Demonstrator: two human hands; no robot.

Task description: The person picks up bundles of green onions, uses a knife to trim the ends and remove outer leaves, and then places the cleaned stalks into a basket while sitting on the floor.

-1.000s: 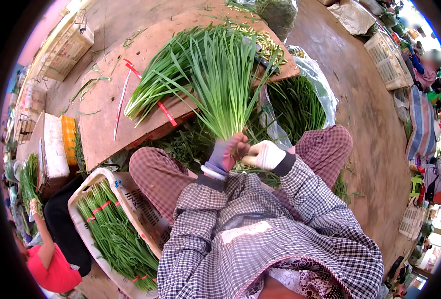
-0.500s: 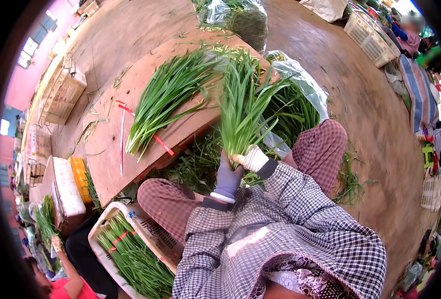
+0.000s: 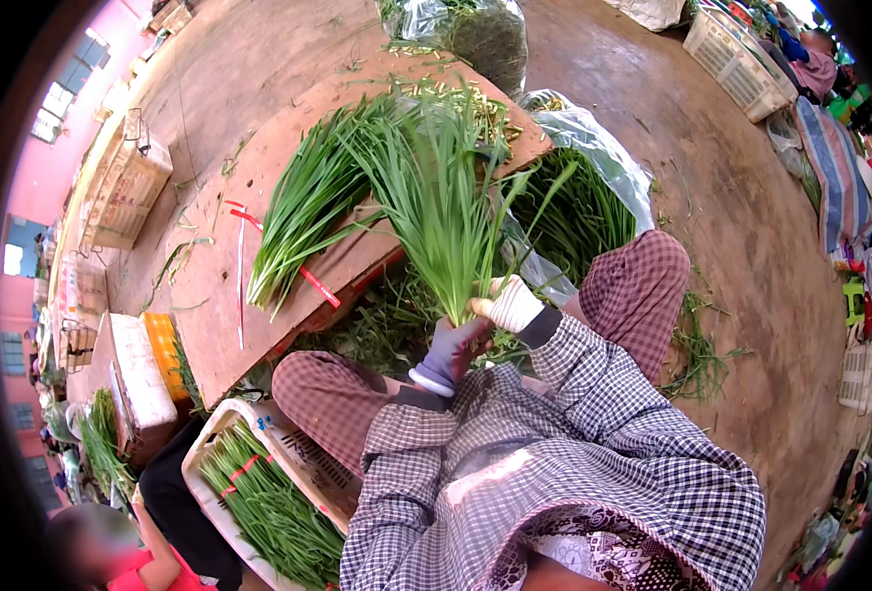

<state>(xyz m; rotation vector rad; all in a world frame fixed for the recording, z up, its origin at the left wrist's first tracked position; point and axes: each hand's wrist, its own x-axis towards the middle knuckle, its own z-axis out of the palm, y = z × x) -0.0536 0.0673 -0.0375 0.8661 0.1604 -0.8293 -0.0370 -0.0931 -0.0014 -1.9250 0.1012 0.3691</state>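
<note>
A fanned bunch of long green garlic chives (image 3: 444, 222) stands up from my hands, its leaves spreading away from me. My left hand (image 3: 449, 353), in a purple-grey glove, is closed round the base of the bunch. Beside it my right hand (image 3: 511, 303), in a white glove, pinches stalks at the right of the base. A loose pile of chives (image 3: 308, 197) lies on the brown board (image 3: 209, 315), overlapped by the leaves of the held bunch. Under the pile's lower end a red tape strip (image 3: 320, 286) shows.
Left of me a white crate (image 3: 221, 419) holds chives tied with red bands. A clear plastic bag (image 3: 603, 163) of chives sits beyond my right knee. Trimmings lie under the board's near edge. A co-worker in pink (image 3: 165, 566) is at the lower left.
The held bunch has swung left, and its leaves now overlap the pile on the board. My right hand has shifted slightly to the right, while my left hand is a little lower.
</note>
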